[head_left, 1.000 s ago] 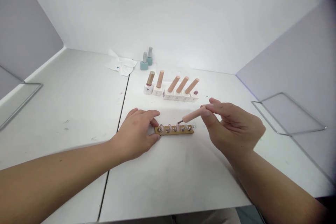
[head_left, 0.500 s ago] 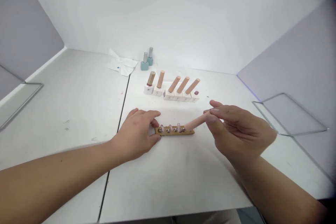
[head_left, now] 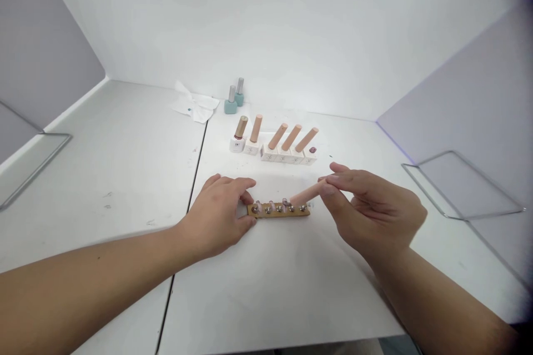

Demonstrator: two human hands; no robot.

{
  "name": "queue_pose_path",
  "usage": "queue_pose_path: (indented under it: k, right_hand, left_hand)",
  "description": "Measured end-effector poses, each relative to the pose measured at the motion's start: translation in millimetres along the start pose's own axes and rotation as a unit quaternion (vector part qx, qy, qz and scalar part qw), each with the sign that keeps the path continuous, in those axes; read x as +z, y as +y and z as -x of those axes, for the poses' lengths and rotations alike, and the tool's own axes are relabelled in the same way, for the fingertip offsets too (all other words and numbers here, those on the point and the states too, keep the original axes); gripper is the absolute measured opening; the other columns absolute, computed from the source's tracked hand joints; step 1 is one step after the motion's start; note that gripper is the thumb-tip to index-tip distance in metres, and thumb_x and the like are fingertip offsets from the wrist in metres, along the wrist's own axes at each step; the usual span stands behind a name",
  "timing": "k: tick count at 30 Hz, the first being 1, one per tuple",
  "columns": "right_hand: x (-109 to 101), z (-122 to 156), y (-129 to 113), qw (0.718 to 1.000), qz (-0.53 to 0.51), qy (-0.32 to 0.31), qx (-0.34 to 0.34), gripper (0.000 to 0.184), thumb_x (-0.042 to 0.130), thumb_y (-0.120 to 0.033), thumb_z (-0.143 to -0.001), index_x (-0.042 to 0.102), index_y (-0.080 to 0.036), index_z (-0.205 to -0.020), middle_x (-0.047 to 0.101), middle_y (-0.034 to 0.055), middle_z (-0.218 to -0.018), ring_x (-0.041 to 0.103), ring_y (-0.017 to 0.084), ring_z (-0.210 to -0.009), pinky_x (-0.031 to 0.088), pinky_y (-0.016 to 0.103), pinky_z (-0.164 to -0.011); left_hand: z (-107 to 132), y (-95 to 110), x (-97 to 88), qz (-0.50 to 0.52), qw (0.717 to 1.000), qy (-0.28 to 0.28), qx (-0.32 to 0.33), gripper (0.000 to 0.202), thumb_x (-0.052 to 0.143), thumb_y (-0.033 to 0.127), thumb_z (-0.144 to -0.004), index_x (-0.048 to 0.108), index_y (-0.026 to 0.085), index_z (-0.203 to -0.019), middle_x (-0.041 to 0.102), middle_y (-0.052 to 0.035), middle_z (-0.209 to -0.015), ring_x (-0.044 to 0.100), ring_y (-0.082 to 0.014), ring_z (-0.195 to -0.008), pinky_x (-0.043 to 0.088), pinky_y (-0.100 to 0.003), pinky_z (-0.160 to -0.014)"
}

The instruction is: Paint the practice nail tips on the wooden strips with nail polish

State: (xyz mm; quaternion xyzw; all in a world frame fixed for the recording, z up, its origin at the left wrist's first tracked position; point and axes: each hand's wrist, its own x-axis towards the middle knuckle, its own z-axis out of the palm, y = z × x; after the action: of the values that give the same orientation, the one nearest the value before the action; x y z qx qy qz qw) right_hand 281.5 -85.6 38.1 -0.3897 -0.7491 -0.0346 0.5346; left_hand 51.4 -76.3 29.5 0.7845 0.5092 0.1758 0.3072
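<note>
Head view: seamed white table [head_left: 258, 294], white wall [head_left: 291, 28].

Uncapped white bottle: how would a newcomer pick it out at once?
On the white table, find the row of bottles beyond the wooden strip. The uncapped white bottle sits at the row's right end; its neighbours wear long caps, while its purplish mouth is bare.

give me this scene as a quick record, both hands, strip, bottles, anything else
left hand: grips left end of wooden strip
right hand: holds peach-handled brush, its end by the strip's middle
strip mounts: pinkish pieces
bottle row: gold-capped bottle, four peach-capped bottles, uncapped bottle rightmost
behind: two teal bottles, crumpled tissue
</note>
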Motion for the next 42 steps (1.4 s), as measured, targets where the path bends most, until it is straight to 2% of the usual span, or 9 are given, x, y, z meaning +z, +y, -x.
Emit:
queue_pose_path:
  k: [4,11,14,20,23,25,29,34,42]
  right_hand:
    - [-1.0,0.3,0.4,1.000,0.000,0.008,-0.017,0.034,0.069,-0.004,-0.066,0.068,-0.028,-0.090,0.068,-0.0076,-0.066,0.063,0.013,-0.059,0.059,0.042,-0.082]
    - [-3.1,2.4,-1.4,1.000,-0.014,0.014,0.013,0.030,0.069,-0.008,-0.068,0.067,-0.028,-0.090,0.069,-0.0075,-0.065,0.064,0.014,-0.056,0.059,0.047,-0.083]
    - [-1.9,1.3,-2.6,0.999,0.003,0.044,0.010,0.033,0.069,-0.006,-0.069,0.068,-0.028,-0.094,0.070,-0.0071,-0.067,0.066,0.016,-0.061,0.059,0.044,-0.083]
    - [0.6,-1.5,-4.3,0.999,-0.009,0.046,0.004,0.034,0.068,-0.004,-0.070,0.068,-0.028,-0.093,0.069,-0.0085,-0.064,0.067,0.015,-0.064,0.059,0.041,-0.083]
    - [-0.4,-0.9,-3.4,0.998,-0.022,0.053,0.007,0.035,0.068,-0.002,-0.069,0.068,-0.027,-0.094,0.070,-0.0083,-0.066,0.065,0.013,-0.061,0.058,0.042,-0.086]
    - [-1.7,0.2,-2.0,0.998,-0.016,0.053,0.015,0.035,0.068,-0.003,-0.068,0.068,-0.026,-0.095,0.071,-0.0075,-0.067,0.066,0.013,-0.063,0.058,0.042,-0.086]
    - [-3.5,1.9,-0.9,0.998,-0.009,0.041,0.038,0.034,0.068,-0.004,-0.069,0.068,-0.025,-0.095,0.071,-0.0063,-0.067,0.065,0.014,-0.060,0.057,0.046,-0.087]
    - [-2.3,1.3,-3.8,0.998,-0.008,0.043,0.044,0.030,0.068,-0.006,-0.070,0.069,-0.024,-0.093,0.071,-0.0053,-0.065,0.062,0.013,-0.056,0.057,0.045,-0.087]
    - [-2.2,3.4,0.4,0.997,-0.003,0.064,0.049,0.034,0.070,-0.005,-0.068,0.069,-0.028,-0.094,0.070,-0.0076,-0.064,0.062,0.014,-0.055,0.056,0.047,-0.088]
  left_hand:
    - [0.4,-0.9,0.6,0.004,1.000,-0.002,-0.001,0.052,0.060,0.024,-0.074,0.049,0.023,-0.125,0.068,-0.0001,-0.103,0.049,-0.0273,-0.114,0.041,-0.044,-0.097]
    - [1.2,-0.3,-0.5,0.006,1.000,-0.003,0.002,0.051,0.059,0.023,-0.074,0.049,0.022,-0.125,0.068,-0.0004,-0.103,0.049,-0.0274,-0.113,0.041,-0.045,-0.098]
    - [1.1,-1.2,0.4,0.001,1.000,0.001,0.009,0.052,0.059,0.024,-0.075,0.048,0.022,-0.125,0.068,-0.0004,-0.102,0.050,-0.0267,-0.111,0.039,-0.045,-0.100]
    - [2.9,-4.7,4.0,-0.031,0.998,0.039,0.048,0.056,0.060,0.028,-0.073,0.047,0.019,-0.127,0.065,-0.0046,-0.110,0.049,-0.0270,-0.114,0.040,-0.046,-0.100]
    - [7.2,-4.2,6.4,-0.086,0.988,0.112,0.068,0.060,0.059,0.033,-0.075,0.042,0.019,-0.131,0.052,-0.0091,-0.133,0.036,-0.0321,-0.130,0.023,-0.056,-0.109]
    - [10.3,-3.1,8.9,-0.132,0.974,0.170,0.067,0.069,0.058,0.038,-0.077,0.033,0.019,-0.139,0.032,-0.0117,-0.149,0.015,-0.0383,-0.139,0.010,-0.064,-0.108]
    - [13.1,-2.4,15.7,-0.183,0.955,0.218,0.088,0.087,0.053,0.052,-0.081,0.009,0.019,-0.148,0.001,-0.0162,-0.157,-0.015,-0.0462,-0.138,0.004,-0.072,-0.101]
    - [11.5,-6.4,21.1,-0.212,0.944,0.227,0.110,0.087,0.044,0.059,-0.085,-0.007,0.025,-0.148,0.000,-0.0164,-0.156,-0.021,-0.0463,-0.136,0.004,-0.073,-0.099]
    - [10.8,-8.3,20.3,-0.209,0.949,0.207,0.114,0.082,0.042,0.063,-0.084,0.009,0.022,-0.148,0.005,-0.0152,-0.156,-0.016,-0.0500,-0.136,0.005,-0.074,-0.098]
